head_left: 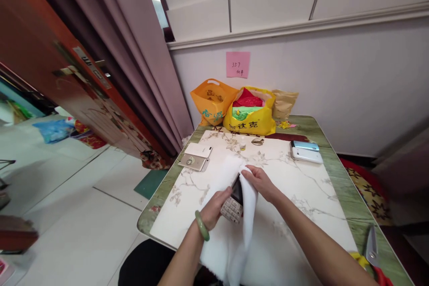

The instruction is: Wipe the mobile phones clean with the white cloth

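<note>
My left hand (214,208), with a green bangle on its wrist, grips a keypad phone (233,203) over the table's front middle. My right hand (261,182) pinches a white cloth (246,214) and presses it against the phone's dark screen end. The cloth drapes down from my right hand toward the table's front edge, and its far part lies flat behind the phone.
On the green table (338,178) lies a floral white mat (301,187). Two phones (196,157) rest at its left, two more phones (306,152) at its right. An orange bag (212,100) and a yellow bag (250,114) stand at the back. Scissors (372,250) lie front right.
</note>
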`<state>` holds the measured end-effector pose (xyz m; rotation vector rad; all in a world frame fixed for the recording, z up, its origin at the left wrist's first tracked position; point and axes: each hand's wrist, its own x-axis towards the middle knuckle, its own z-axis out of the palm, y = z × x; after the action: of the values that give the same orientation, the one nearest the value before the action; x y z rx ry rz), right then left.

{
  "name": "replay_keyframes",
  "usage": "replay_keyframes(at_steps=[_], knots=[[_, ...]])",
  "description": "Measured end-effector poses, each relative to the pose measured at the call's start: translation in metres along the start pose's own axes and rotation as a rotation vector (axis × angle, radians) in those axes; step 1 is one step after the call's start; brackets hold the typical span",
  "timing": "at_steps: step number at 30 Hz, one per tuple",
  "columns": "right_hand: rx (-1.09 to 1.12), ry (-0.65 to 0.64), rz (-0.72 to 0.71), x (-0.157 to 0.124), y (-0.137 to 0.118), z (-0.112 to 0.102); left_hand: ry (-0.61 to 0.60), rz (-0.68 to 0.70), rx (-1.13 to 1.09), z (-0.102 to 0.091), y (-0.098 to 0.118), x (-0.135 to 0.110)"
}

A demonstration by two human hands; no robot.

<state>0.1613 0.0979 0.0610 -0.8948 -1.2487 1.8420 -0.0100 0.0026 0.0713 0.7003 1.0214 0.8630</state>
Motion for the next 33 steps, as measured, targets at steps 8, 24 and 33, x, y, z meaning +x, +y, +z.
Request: replay_keyframes(at_steps=[8, 24, 33], knots=[[-0.047, 0.205, -0.068, -0.001, 0.018, 0.011, 0.257, 0.230, 0.090, 0.019, -0.007, 0.024], [-0.256, 0.514, -0.017, -0.026, 0.077, 0.054, 0.752, 0.439, 0.104, 0.030, -0.018, 0.061], [-0.269, 0.481, -0.055, -0.014, 0.060, 0.037, 0.580, 0.368, -0.058, 0.021, -0.030, 0.057]])
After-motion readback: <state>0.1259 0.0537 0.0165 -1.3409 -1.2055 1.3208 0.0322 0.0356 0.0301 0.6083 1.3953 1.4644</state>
